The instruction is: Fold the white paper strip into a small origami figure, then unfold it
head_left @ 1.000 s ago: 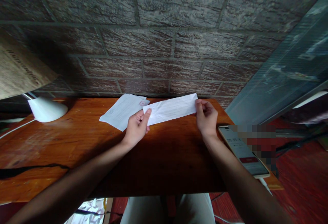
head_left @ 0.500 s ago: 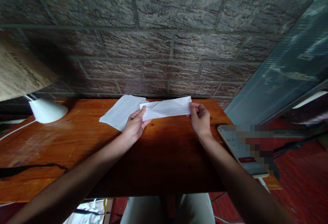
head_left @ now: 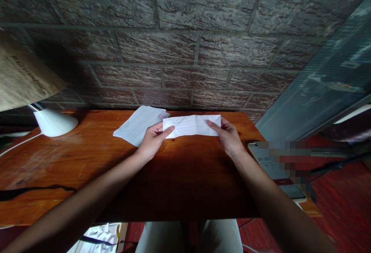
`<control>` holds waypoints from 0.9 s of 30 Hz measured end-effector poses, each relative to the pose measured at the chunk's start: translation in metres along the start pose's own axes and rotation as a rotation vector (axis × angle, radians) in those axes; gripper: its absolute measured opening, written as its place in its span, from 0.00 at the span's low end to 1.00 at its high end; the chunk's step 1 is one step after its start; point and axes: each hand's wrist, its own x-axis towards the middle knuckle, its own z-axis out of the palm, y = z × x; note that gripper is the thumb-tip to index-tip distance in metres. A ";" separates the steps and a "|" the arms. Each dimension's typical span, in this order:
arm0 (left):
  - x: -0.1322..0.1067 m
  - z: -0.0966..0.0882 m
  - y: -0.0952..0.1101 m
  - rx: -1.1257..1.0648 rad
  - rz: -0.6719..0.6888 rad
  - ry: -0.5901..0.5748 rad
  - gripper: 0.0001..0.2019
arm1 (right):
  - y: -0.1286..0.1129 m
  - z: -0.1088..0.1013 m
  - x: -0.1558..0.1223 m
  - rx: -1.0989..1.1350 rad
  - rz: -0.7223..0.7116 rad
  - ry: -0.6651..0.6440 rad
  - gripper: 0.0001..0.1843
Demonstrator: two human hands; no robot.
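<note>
A white strip of folded paper (head_left: 189, 125) with faint lines of print is held up level above the desk, with a crease near its middle. My left hand (head_left: 153, 139) grips its left end, thumb on the front face and fingers behind. At the right end my right hand (head_left: 230, 137) pinches it the same way, the thumb lying across the front. Both sets of fingers are partly hidden behind the paper. Just behind my left hand, a small stack of white printed sheets (head_left: 137, 123) lies on the wooden desk (head_left: 179, 172).
A lamp with a white base (head_left: 55, 123) and a brown shade (head_left: 26, 75) stands at the left. A phone (head_left: 266, 164) lies at the desk's right edge. Below the front edge is a box of crumpled paper (head_left: 100, 239). A brick wall (head_left: 179, 52) rises behind.
My right thumb has moved onto the front of the paper strip, and my left thumb lies further across it. The strip is now more level and its right end sits lower.
</note>
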 end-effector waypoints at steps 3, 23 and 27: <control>0.003 -0.003 0.002 -0.038 0.002 0.029 0.16 | -0.004 -0.003 0.001 -0.024 0.023 -0.027 0.17; 0.007 -0.002 0.021 -0.103 -0.052 0.110 0.20 | -0.019 -0.022 0.005 -0.052 0.059 -0.160 0.16; 0.010 -0.007 0.015 -0.073 -0.078 0.127 0.20 | -0.019 -0.019 0.003 -0.048 0.045 -0.130 0.15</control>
